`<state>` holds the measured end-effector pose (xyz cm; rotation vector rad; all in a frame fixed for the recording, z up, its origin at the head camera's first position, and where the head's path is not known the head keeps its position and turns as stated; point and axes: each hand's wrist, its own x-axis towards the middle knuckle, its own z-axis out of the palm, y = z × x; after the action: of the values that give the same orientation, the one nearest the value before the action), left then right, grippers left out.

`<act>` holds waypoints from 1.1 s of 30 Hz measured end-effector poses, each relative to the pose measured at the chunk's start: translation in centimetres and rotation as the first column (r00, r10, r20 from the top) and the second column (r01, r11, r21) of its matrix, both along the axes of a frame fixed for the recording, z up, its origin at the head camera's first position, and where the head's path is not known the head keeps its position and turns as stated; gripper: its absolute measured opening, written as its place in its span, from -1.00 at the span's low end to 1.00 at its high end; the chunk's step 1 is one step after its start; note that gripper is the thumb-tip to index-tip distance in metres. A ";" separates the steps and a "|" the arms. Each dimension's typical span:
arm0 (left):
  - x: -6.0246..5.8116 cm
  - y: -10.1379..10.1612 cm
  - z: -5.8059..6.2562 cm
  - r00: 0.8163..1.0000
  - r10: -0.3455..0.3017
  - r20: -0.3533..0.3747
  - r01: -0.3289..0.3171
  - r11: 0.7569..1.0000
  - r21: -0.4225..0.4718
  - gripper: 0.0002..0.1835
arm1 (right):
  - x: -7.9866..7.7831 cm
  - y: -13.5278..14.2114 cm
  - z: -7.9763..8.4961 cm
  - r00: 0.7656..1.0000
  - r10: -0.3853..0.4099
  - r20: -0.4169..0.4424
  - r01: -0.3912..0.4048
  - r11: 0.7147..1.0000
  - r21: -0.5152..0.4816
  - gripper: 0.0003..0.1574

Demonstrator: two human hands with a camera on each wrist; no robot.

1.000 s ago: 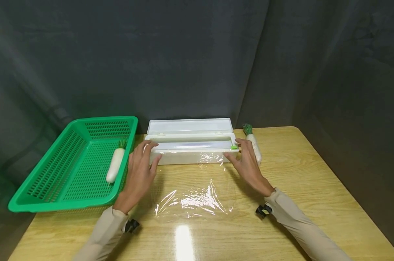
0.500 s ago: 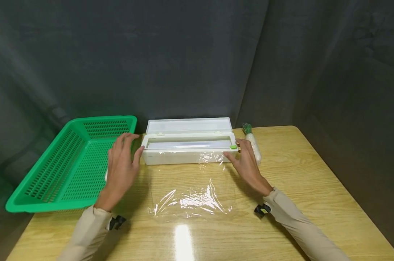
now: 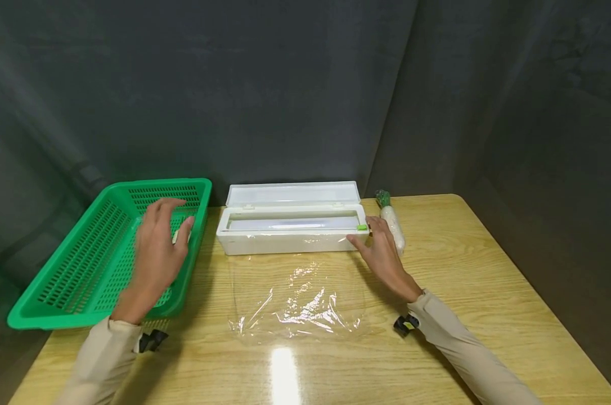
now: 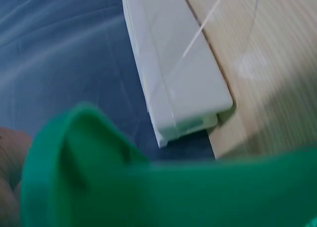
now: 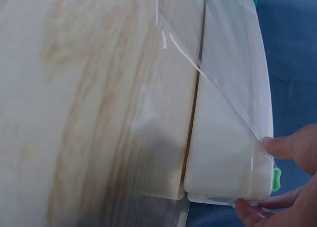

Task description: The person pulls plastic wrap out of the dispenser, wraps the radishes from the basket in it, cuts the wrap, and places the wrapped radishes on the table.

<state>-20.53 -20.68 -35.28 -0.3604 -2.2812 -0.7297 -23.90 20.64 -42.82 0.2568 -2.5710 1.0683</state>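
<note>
My left hand (image 3: 156, 253) hovers over the green basket (image 3: 27, 306), fingers loosely bent and thumb apart, holding nothing. It mostly hides a white daikon (image 3: 176, 237) inside the basket. A white cling film dispenser (image 3: 285, 244) stands at the table's back with its lid (image 3: 292, 194) raised and a roll (image 3: 295, 224) inside. My right hand (image 3: 386, 259) grips the dispenser's right end, thumb on the front, fingers around the side by the green slider (image 5: 276, 179). Clear film (image 3: 305, 309) runs from the dispenser over the tabletop. In the left wrist view, the basket's rim (image 4: 89, 152) blurs the foreground.
Another daikon (image 3: 394, 228), with a shiny wrapped look, lies just right of the dispenser beyond my right hand. The wooden table (image 3: 467, 281) has its back edge against a dark curtain (image 3: 295, 95). The basket overhangs the table's left side.
My left hand has left the dispenser's left end and moved left over the basket. My right hand has stayed at the right end. The film has shifted slightly.
</note>
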 end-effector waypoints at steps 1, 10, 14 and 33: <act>0.0 -0.4 0.1 1.000 0.006 0.008 -0.006 1.000 0.000 -0.62 | 0.0 0.0 0.0 1.000 -0.001 0.000 0.001 1.000 0.000 -0.17; 0.2 -3.2 0.6 0.981 0.087 0.174 -0.082 0.996 -0.038 -0.56 | 0.0 0.1 -0.1 1.000 0.010 -0.002 -0.010 1.000 -0.013 -0.30; 0.0 -4.0 0.6 0.975 0.095 0.199 -0.085 0.995 -0.057 -0.56 | -0.1 0.2 0.1 1.000 0.016 0.014 -0.016 1.000 -0.013 -0.26; -1.4 -8.1 3.6 0.830 0.092 0.551 -0.021 0.991 -0.134 -0.35 | -0.2 -0.1 0.1 1.000 0.019 -0.012 -0.020 0.999 -0.025 -0.28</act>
<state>-21.93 -28.81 -31.66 -0.1396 -2.8867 -0.7338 -24.12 20.56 -42.76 0.2813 -2.5481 1.1026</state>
